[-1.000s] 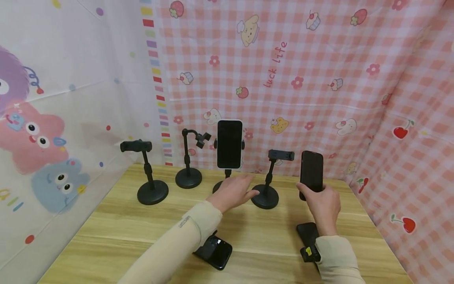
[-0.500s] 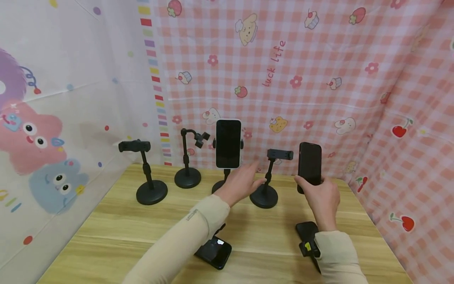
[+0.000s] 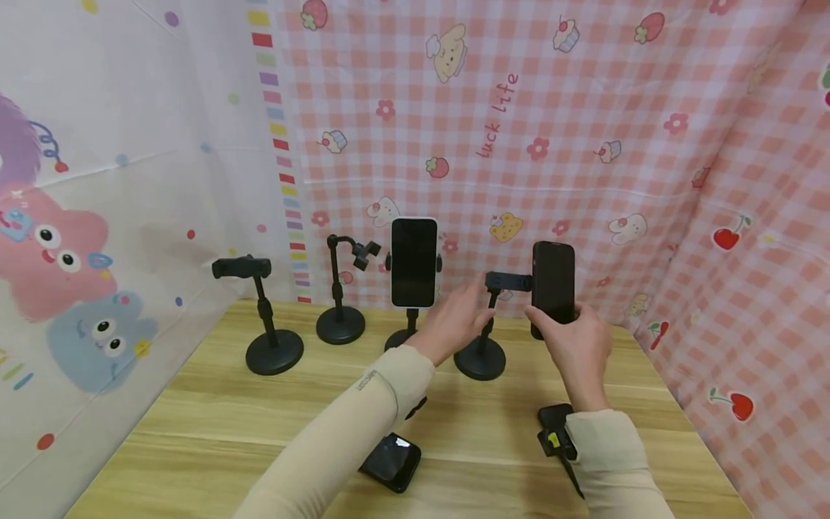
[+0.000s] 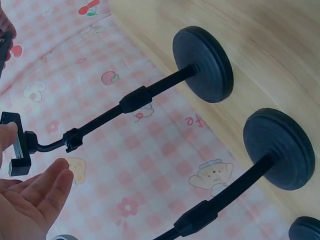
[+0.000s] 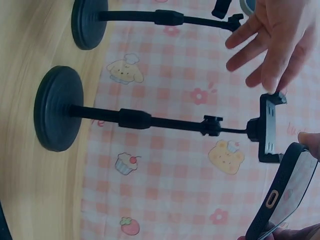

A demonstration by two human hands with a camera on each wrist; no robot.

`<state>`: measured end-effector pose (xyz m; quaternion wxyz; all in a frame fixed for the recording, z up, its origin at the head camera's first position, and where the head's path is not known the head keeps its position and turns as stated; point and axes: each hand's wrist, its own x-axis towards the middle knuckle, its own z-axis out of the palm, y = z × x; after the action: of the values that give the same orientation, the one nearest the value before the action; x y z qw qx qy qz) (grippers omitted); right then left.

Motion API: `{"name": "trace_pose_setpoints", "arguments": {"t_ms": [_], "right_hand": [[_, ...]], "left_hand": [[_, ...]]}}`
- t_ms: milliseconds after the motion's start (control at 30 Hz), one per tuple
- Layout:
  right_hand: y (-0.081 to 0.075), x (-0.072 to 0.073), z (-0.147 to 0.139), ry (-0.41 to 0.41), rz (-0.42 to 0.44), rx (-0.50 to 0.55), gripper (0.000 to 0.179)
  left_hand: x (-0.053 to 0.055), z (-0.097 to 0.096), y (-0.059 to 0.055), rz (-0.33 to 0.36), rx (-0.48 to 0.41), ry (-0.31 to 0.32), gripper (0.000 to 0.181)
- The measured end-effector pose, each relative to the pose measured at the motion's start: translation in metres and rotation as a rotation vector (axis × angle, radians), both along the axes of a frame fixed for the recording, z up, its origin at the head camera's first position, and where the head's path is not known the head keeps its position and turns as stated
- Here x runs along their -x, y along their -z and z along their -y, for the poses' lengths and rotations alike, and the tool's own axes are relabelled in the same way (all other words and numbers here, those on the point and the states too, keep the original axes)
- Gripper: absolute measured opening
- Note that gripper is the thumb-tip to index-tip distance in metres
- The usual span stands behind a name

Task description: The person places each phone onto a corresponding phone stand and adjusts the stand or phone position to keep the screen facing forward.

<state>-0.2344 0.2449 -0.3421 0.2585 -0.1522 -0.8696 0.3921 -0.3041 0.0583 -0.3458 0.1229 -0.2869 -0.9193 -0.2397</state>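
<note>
My right hand (image 3: 580,353) grips a black phone (image 3: 554,285) upright by its lower end, thumb on one edge and fingers on the other. In the right wrist view that phone (image 5: 277,195) is seen from its side, close to the end of the clamp (image 5: 270,127) of a black phone stand (image 3: 480,359). My left hand (image 3: 457,321) is held beside the same clamp, its fingers extended and a fingertip right at the clamp's edge. From the left wrist, the thumb overlaps the clamp (image 4: 19,145) while the other fingers (image 4: 52,192) lie below it.
Left of this stand, another holds a white-framed phone (image 3: 413,263). Farther left are a curved-arm stand (image 3: 340,324) and a stand with a level clamp (image 3: 274,352). A dark phone (image 3: 392,461) lies near the front; a flat black object (image 3: 554,417) lies by the right sleeve.
My right hand has raised the phone and brought it left toward the stand's clamp. My left hand has moved right and up to the clamp's other side.
</note>
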Motion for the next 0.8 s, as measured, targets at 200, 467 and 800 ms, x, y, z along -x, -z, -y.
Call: {"name": "trace_pose_setpoints", "arguments": {"t_ms": [200, 467, 800], "right_hand": [[-0.004, 0.003, 0.01, -0.022, -0.057, -0.028, 0.07], [-0.005, 0.006, 0.02, -0.046, -0.07, -0.02, 0.071], [-0.007, 0.006, 0.03, -0.073, -0.072, -0.029, 0.068]], "left_hand": [[0.003, -0.003, -0.005, -0.024, -0.031, 0.011, 0.051], [0.005, -0.011, -0.012, 0.002, 0.021, -0.025, 0.059], [0.014, -0.015, -0.016, 0.021, -0.027, -0.041, 0.054]]}}
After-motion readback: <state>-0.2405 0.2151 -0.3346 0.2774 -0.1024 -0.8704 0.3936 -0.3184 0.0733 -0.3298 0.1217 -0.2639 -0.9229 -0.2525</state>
